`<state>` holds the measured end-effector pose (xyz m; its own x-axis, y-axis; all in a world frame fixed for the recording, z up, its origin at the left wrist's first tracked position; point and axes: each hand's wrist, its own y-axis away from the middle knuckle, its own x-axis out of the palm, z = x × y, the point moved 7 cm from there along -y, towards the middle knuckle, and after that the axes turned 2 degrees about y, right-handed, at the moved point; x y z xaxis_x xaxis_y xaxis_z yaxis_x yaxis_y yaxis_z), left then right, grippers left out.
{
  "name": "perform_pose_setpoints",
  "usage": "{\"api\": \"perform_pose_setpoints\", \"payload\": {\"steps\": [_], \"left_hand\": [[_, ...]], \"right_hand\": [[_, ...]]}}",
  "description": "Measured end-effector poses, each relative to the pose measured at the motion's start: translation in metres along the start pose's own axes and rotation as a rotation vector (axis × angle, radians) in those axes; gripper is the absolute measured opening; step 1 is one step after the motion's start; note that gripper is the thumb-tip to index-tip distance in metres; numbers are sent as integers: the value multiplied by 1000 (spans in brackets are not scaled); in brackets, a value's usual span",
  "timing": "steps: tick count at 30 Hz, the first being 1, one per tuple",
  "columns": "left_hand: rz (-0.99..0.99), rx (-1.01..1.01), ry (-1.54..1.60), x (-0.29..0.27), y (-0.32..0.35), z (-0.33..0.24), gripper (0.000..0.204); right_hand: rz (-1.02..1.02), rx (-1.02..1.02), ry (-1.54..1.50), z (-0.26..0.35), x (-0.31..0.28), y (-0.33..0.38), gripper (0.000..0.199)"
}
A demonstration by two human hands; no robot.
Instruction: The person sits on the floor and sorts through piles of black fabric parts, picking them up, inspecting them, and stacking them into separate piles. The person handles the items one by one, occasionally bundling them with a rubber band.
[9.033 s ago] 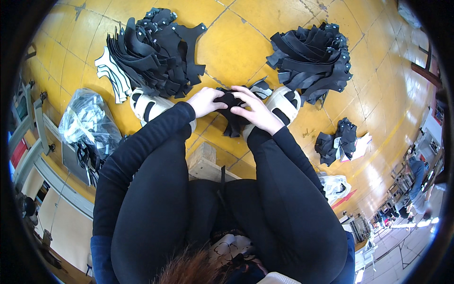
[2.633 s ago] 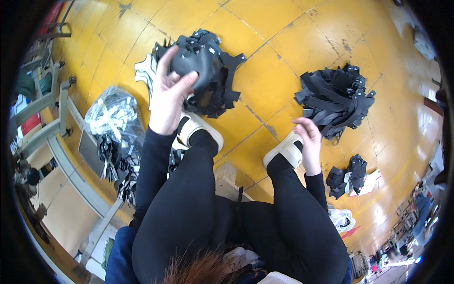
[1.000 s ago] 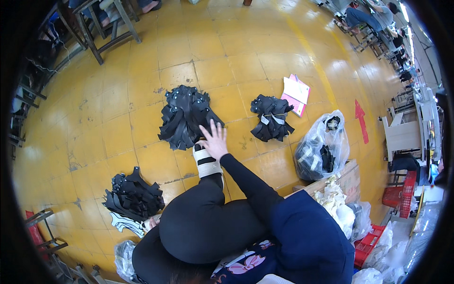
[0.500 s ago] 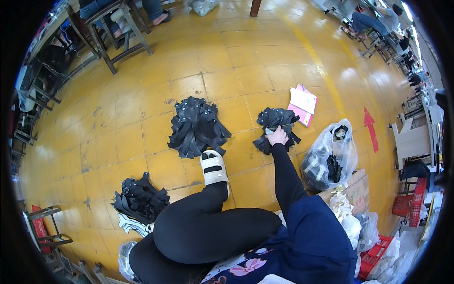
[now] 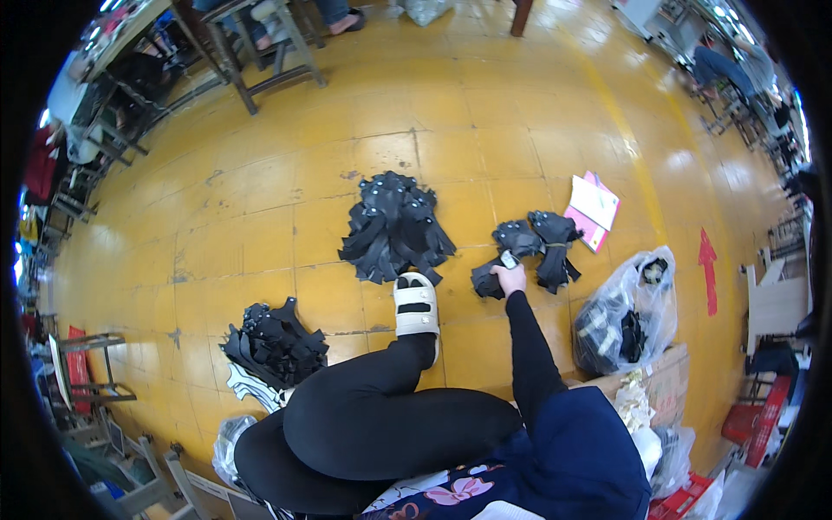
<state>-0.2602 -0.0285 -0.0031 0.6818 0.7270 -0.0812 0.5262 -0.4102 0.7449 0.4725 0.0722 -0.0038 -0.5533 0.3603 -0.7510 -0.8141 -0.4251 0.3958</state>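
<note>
The right hand [image 5: 511, 279] reaches out across the yellow floor [image 5: 260, 199], its grip closed on a small bundle of black pieces [image 5: 498, 264] — just beside another tied bundle [image 5: 555, 247] and a larger black pile [image 5: 394, 227]. The left hand is out of sight.

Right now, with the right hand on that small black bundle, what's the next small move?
Probably lift it clear. The right hand is already closed on the small black bundle, which lies loose on the yellow floor beside another bundle. The left hand is out of view.
</note>
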Motion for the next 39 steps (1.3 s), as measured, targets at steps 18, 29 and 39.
{"api": "perform_pose_setpoints", "payload": {"steps": [18,29,39], "left_hand": [[1060,1839,-940,287,488,-300,44],[1054,2035,-1110,310,461,-249,32],[957,2068,-1041,318,457,-240,41]], "right_hand": [[922,-792,-874,289,-111,280,83],[886,-920,-757,304,-97,356,84],[800,-857,-844,288,-90,338,89]]}}
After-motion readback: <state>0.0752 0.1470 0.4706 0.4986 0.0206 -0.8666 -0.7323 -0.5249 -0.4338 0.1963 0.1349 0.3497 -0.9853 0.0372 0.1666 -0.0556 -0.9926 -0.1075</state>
